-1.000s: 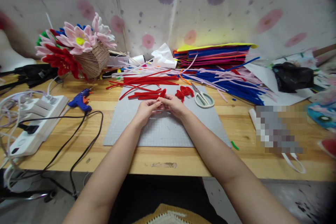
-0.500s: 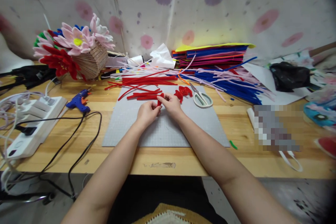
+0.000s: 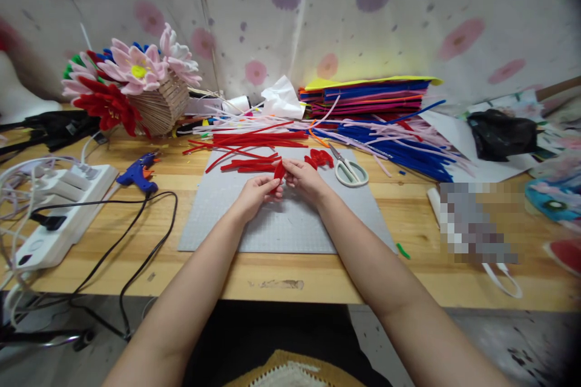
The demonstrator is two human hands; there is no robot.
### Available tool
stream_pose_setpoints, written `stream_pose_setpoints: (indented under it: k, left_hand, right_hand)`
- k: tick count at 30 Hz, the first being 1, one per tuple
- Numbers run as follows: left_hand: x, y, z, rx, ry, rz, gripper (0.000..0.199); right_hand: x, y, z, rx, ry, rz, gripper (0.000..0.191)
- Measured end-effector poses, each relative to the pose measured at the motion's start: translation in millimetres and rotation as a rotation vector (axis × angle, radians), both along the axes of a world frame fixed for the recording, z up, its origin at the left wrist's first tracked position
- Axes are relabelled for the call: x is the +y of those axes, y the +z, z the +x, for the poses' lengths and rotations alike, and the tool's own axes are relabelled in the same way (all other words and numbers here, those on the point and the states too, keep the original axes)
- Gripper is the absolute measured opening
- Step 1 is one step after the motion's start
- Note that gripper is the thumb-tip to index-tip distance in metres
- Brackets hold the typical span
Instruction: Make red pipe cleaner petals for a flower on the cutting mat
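Between my two hands is a small folded piece of red pipe cleaner (image 3: 279,170), shaped like a petal. My left hand (image 3: 259,195) pinches its lower end, and my right hand (image 3: 303,178) grips its upper right side with thumb and fingers. Both hands are just above the grey cutting mat (image 3: 281,233). Behind them lie short red pipe cleaners (image 3: 247,164) on the mat. Bent red pieces (image 3: 322,158) sit right of my right hand, with pale-handled scissors (image 3: 351,173) beside them.
A blue glue gun (image 3: 137,175) and a white power strip (image 3: 63,211) with trailing cables are on the left. A basket of fuzzy flowers (image 3: 158,103) stands behind them. Blue pipe cleaners (image 3: 403,148) and a bundled stack (image 3: 367,100) lie at the back. A blurred-out object (image 3: 474,224) is right.
The red piece has turned and now shows more of its petal shape between my fingers. My right hand has shifted slightly right and down, and its grip has changed a little.
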State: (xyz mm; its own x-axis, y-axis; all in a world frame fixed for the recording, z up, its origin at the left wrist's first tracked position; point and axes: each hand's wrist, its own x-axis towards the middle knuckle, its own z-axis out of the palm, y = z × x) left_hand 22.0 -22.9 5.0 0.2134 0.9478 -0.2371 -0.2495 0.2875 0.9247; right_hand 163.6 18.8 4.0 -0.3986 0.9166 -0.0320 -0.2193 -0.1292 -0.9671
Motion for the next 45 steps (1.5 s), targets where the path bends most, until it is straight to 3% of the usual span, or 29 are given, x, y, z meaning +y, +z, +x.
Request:
stream_pose_setpoints:
  k: [6,10,13,20,28,37,41,45]
  left_hand:
    - [1,0.4,-2,-0.116,-0.144,-0.092,0.017]
    - [-1,1.7,3,-0.161,-0.084,-0.048,0.017]
    - [-1,0.9,5,-0.108,-0.052,-0.024,0.020]
    - [2,-1.4,0,-0.009,-0.119,-0.018,0.024]
    - [1,7.8,1,0.102,-0.167,0.002,0.023]
    - [-1,12.4,-18,0.179,-0.332,-0.028,0.029]
    - [1,5.7,-14,0.128,-0.236,0.030,0.033]
    - [5,-1.1,-5,0.063,0.031,0.081,0.035]
  right_hand:
    - [0,1.8,-5,0.132,-0.021,-0.118,0.030]
    - [-3,5.2,-11,0.149,-0.056,-0.176,0.031]
    - [-4,6.3,-13,0.145,-0.075,-0.173,0.028]
    - [-4,7.8,-13,0.168,-0.125,-0.217,0.024]
    - [0,6.9,-7,0.147,-0.040,-0.239,0.021]
    - [-6,2.5,-16,0.204,0.027,-0.289,0.017]
    - [-3,1.1,-16,0.196,-0.031,-0.228,0.022]
    - [-3,-0.6,-17,0.246,-0.059,-0.191,0.028]
